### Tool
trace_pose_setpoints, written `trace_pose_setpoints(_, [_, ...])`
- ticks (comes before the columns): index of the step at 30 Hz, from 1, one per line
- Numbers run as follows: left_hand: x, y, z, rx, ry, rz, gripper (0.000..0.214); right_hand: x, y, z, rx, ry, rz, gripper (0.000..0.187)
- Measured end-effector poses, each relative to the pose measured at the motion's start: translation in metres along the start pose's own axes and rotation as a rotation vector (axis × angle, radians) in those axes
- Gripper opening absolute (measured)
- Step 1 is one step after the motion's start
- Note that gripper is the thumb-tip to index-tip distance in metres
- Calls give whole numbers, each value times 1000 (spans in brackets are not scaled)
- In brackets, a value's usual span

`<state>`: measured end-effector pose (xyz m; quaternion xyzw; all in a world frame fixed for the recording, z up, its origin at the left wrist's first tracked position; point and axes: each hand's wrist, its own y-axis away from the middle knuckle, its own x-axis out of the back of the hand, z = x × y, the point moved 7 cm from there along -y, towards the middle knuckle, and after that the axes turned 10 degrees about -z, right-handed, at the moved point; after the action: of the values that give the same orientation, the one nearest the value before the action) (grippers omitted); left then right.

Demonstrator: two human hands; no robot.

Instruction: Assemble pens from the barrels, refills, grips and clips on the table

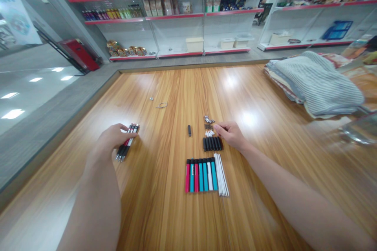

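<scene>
My left hand (pixel 119 135) is closed around the upper part of a bundle of assembled pens (pixel 125 148), their metal tips toward me. With thumb and fingers pinched together, my right hand (pixel 228 132) is beside a small pile of dark springs (pixel 207 126); whatever it holds is too small to make out. Silvery metal pen tips (pixel 208 119) lie just beyond the springs, and small white parts (pixel 209 133) just nearer. Below come a row of black grips (pixel 212 144), then red, teal and white pen barrels (pixel 201 175) alongside thin white refills (pixel 221 175).
A single black grip (pixel 189 130) lies left of the piles. Farther off are a thin looped strip (pixel 161 105) and a small silvery bit (pixel 151 98). Folded cloths (pixel 315 82) and a clear container (pixel 361 129) are at right. Stocked shelves (pixel 173 15) stand beyond the wooden table (pixel 165 211).
</scene>
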<state>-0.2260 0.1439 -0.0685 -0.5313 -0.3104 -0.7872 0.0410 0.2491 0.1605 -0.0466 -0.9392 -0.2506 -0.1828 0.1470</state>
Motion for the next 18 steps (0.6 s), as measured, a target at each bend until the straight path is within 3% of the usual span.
trace_pose_setpoints(3, [-2, 4, -2, 72, 24, -42, 75, 1, 0, 0, -5, 11, 14, 46])
trace_pose_setpoints(18, [-1, 13, 3, 100, 66, -71, 79, 9, 1, 0, -13, 35, 99, 46])
